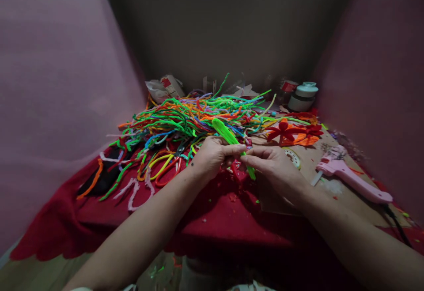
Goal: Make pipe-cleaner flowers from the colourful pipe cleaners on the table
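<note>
Between my two hands is a bright green fuzzy strip (pixel 225 133), which looks like pipe cleaners bent flat together. It slants from upper left to lower right over the table's front part. My left hand (pixel 214 153) pinches its middle with thumb and fingers. Just below that, my right hand (pixel 265 160) grips the strip with thumb and forefinger, close to the left fingertips. The strip's lower end sticks out under the right fingers. Behind the hands lies a big tangled heap of coloured pipe cleaners (pixel 179 116).
Scissors (pixel 168 167) with yellow and red handles lie left of my hands. At right, a pink glue gun (pixel 353 178) with a cord rests on cardboard (pixel 318 194). Red and orange fuzzy flowers (pixel 294 133), a tape roll (pixel 292 157) and a lidded jar (pixel 303 96) stand farther back. Walls close in both sides.
</note>
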### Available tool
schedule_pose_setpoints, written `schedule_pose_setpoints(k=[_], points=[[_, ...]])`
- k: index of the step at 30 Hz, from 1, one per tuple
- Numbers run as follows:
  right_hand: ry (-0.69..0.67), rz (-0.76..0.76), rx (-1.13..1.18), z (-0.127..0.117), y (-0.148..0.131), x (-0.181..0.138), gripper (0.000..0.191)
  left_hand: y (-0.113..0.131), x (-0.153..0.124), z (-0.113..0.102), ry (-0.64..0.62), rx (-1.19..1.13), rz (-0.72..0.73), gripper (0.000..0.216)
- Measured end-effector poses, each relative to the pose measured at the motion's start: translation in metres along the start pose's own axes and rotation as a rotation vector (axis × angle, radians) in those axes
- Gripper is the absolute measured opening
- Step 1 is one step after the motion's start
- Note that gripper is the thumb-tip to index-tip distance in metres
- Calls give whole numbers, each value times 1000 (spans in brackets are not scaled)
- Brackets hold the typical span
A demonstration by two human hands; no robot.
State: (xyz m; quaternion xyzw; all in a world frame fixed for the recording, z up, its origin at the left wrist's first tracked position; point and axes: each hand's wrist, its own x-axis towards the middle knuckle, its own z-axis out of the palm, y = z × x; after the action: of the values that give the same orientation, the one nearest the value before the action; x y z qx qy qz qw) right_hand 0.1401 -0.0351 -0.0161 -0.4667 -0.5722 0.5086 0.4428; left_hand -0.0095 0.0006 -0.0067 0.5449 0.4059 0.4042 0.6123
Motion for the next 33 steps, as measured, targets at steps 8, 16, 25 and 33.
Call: schedule_pose_setpoints(k=[8, 16, 25, 33], points=[[-63, 131, 126, 5, 1, -3, 28, 5, -3, 5, 110, 195, 166, 18], [-55, 222, 263, 8, 4, -1, 23, 8, -2, -1, 255, 227, 358, 17], [-136, 326, 337, 11, 17, -1, 21, 17, -5, -10, 397, 477, 791, 10], [34, 245, 471, 8, 11, -2, 26, 12, 5, -9, 66, 76, 101, 25]])
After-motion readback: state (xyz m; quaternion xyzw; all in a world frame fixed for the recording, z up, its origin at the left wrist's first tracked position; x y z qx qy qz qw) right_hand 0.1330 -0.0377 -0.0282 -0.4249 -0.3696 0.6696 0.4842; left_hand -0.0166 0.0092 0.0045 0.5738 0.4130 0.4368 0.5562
